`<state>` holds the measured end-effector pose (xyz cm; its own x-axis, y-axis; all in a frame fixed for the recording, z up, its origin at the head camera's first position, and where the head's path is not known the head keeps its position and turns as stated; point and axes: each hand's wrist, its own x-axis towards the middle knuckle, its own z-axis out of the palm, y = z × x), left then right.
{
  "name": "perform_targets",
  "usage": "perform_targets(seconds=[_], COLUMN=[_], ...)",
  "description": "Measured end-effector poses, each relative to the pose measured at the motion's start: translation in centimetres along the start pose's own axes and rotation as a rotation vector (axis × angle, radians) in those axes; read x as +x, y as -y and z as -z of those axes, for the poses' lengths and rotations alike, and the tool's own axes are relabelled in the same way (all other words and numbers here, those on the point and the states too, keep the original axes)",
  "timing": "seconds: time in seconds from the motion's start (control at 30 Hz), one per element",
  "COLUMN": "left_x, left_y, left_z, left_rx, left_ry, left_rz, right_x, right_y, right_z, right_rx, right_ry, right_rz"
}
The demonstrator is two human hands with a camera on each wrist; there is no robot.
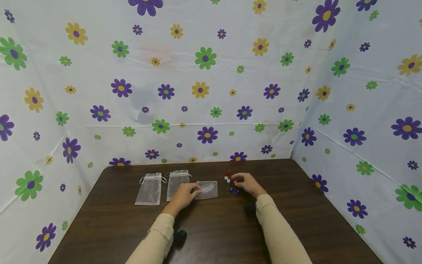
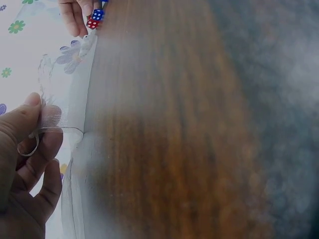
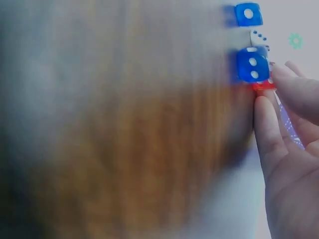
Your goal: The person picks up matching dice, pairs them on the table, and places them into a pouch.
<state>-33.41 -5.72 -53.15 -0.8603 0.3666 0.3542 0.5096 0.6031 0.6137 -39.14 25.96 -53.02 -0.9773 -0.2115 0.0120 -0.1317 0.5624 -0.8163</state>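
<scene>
My left hand [image 1: 183,195] pinches the edge of a sheer white drawstring pouch [image 1: 211,192] lying on the table. In the left wrist view, thumb and fingers hold the mesh [image 2: 52,117] beside its white cord [image 2: 70,129]. To the right, my right hand [image 1: 249,184] pinches a red die [image 1: 234,183]; in the right wrist view this red die [image 3: 264,85] is partly hidden behind a blue die [image 3: 253,65]. Near those fingers are two white dice [image 1: 227,179], a second red die [image 1: 229,171] and two blue dice [image 1: 234,191].
Two more sheer drawstring pouches [image 1: 149,192] [image 1: 178,179] lie flat to the left. The dark wooden table [image 1: 211,234] meets flower-printed cloth walls [image 1: 184,143] at its back and right. Dark objects [image 1: 180,237] show beside both wrists.
</scene>
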Motion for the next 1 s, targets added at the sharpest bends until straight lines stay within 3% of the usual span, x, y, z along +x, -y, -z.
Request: perform_targets(seconds=[0.33,0.5,0.77,1.0], left_x=[0.1,0.1,0.1,0.2], left_y=[-0.3,-0.5,-0.1,0.0], left_z=[0.1,0.0,0.1,0.3], left_rx=[0.033,0.044,0.054,0.077], left_ry=[0.002,-0.006,0.002,-0.008], left_rz=[-0.023,-0.028,-0.022,-0.043], right_x=[1.5,2.5,4.2,5.6], right_y=[0.7,1.4,2.1,2.2], right_z=[1.5,2.0,1.8,1.6], right_rx=[-0.085,-0.059,-0.046,-0.122], right_ry=[-0.016,-0.014,0.032,0.06], right_rz=[0.062,0.052,0.058,0.094])
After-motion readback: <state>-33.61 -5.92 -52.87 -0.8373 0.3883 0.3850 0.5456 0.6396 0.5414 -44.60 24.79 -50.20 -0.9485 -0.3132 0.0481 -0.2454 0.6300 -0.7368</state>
